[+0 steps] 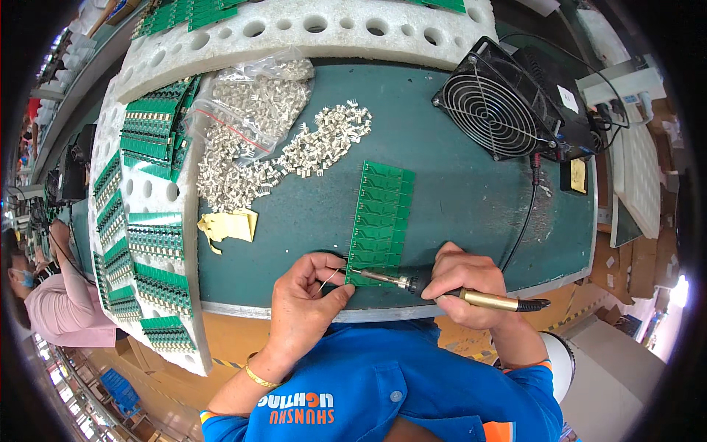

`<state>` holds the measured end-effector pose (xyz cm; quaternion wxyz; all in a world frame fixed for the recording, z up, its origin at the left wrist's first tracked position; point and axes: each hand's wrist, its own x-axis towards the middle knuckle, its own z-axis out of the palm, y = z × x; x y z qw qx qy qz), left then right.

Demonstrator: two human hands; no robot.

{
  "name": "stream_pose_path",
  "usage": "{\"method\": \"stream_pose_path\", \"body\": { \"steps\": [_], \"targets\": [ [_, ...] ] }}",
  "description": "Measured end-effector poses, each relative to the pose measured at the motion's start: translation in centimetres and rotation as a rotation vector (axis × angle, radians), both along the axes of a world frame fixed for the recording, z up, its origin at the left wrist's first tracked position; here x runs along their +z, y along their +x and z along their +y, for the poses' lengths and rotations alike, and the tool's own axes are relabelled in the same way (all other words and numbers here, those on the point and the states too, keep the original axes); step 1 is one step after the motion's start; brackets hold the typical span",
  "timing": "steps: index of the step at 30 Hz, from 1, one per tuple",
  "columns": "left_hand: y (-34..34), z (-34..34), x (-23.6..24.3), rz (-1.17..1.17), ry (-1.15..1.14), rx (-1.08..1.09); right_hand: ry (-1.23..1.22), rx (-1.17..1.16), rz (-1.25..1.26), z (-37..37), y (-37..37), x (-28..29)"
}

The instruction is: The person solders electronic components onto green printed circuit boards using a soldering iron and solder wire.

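A green circuit board panel point(379, 217) lies on the bench in front of me, its near end between my hands. My right hand point(468, 283) is closed around a soldering iron point(405, 281) with a black and brass-coloured handle. The iron's tip meets the panel's near left edge. At that same corner, my left hand point(309, 295) pinches a thin, curved solder wire point(329, 280) between thumb and fingers. Its fingertips are right beside the board's edge, but whether they touch it I cannot tell.
White connectors point(328, 140) lie heaped beyond the panel, beside a clear bag point(258, 103) of more. Yellow paper point(228, 225) sits left. White foam point(190, 258) holds several green boards point(155, 236). A black fan point(490, 110) stands far right, with a black cable point(526, 214) nearby. Another person point(70, 302) sits left.
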<state>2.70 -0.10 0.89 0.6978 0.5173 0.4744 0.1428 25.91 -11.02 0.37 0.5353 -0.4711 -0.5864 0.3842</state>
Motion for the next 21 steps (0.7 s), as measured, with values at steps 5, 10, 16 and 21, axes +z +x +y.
{"method": "stream_pose_path", "body": {
  "steps": [5,10,16,21],
  "targets": [
    [-0.1,-0.1,-0.1,-0.004,-0.014,0.007,0.007,-0.016,-0.091,0.2,0.0,0.7],
    [0.1,0.0,0.1,-0.007,-0.007,0.004,0.015,-0.013,-0.158,0.5,-0.2,1.4],
    [0.1,-0.2,0.1,-0.029,-0.003,0.036,0.025,-0.013,-0.164,0.5,-0.2,1.8],
    [0.2,0.0,0.1,0.007,-0.006,0.007,0.063,-0.014,-0.152,0.4,0.3,2.5]
  ]
}}
